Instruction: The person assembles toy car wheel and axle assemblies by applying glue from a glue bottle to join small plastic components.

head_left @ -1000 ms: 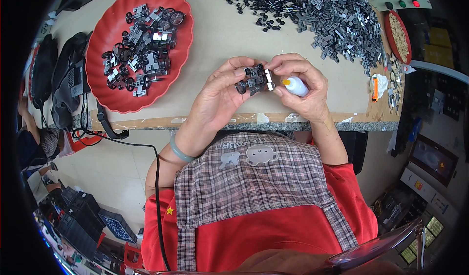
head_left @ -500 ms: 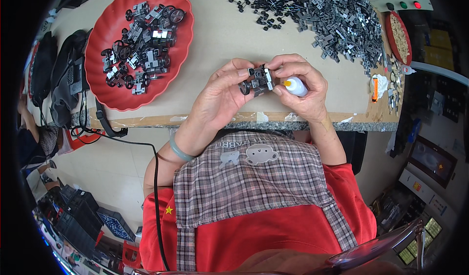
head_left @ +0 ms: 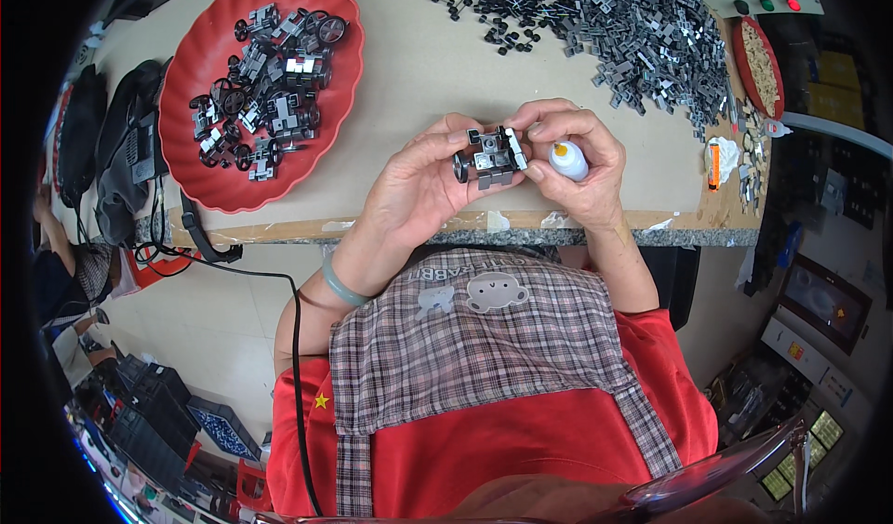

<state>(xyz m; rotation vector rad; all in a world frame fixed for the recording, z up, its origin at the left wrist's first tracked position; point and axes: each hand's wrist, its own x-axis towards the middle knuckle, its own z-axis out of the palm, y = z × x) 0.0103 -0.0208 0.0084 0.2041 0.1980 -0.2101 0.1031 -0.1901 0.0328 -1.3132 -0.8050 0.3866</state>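
Between my hands, above the near part of the table, is a small grey toy vehicle chassis (head_left: 491, 159) with black wheels on its left side. My left hand (head_left: 416, 172) is closed round its left end, thumb on top. The thumb and fingers of my right hand (head_left: 595, 157) are at the chassis's right end, by a light-coloured strip. A small white squeeze bottle (head_left: 568, 161) with a yellow tip is tucked in the right palm, its tip pointing up and left. The fingertips under the chassis are partly hidden.
A red scalloped tray (head_left: 200, 50) of similar wheeled chassis stands at the left. Black wheel axles (head_left: 507, 13) and a heap of grey parts (head_left: 651, 40) lie at the far right. An orange tube (head_left: 714, 166) rests on white tissue near the right edge. A black cable (head_left: 296, 366) hangs in front.
The chassis has turned slightly, so more of its upper face shows. In my right hand, the bottle's tip has swung up and away from the chassis.
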